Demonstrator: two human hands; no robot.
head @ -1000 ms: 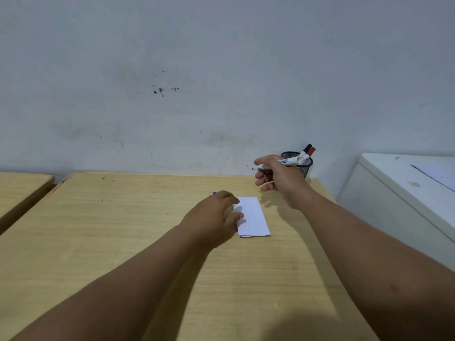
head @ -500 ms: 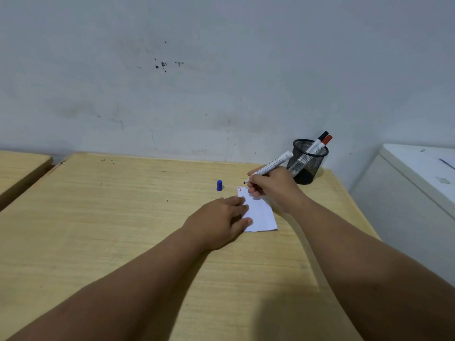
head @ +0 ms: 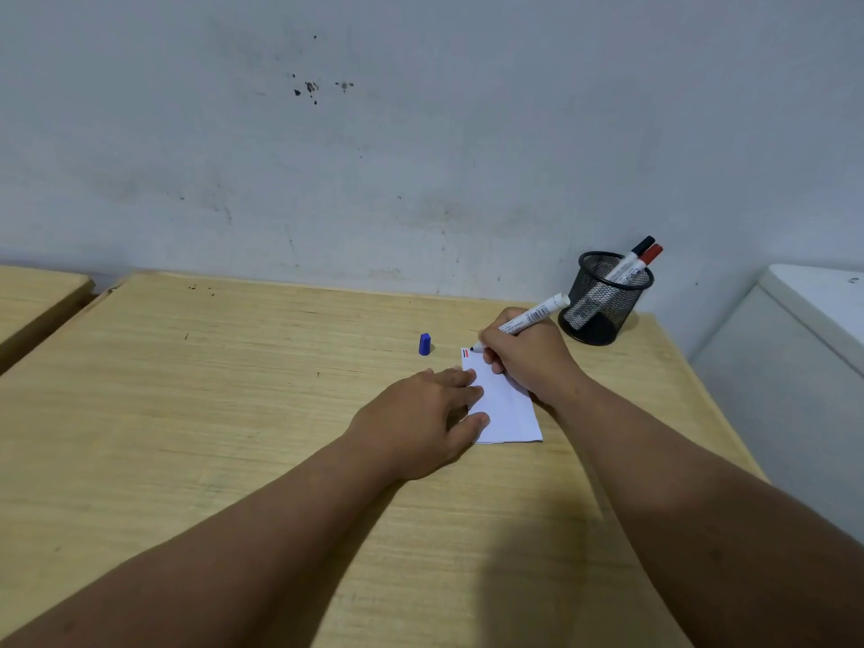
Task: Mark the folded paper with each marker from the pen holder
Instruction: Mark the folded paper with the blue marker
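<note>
A folded white paper (head: 507, 409) lies on the wooden desk (head: 196, 413), with short red and dark marks at its far left corner. My right hand (head: 528, 355) grips an uncapped white marker (head: 530, 316), tip down on that corner beside the marks. My left hand (head: 423, 420) lies flat, fingers spread, pressing on the paper's left edge. A blue cap (head: 424, 344) stands on the desk left of the paper. A black mesh pen holder (head: 603, 299) at the back right holds two markers, one black-capped (head: 641, 245), one red-capped (head: 653, 253).
A grey wall runs along the desk's far edge. A white cabinet (head: 804, 348) stands to the right of the desk, close to its right edge. Another wooden desk (head: 32, 297) sits at the far left across a narrow gap.
My right hand brought the marker from near the pen holder down to the paper's far corner. My left hand let the blue cap stand on the desk and settled on the paper.
</note>
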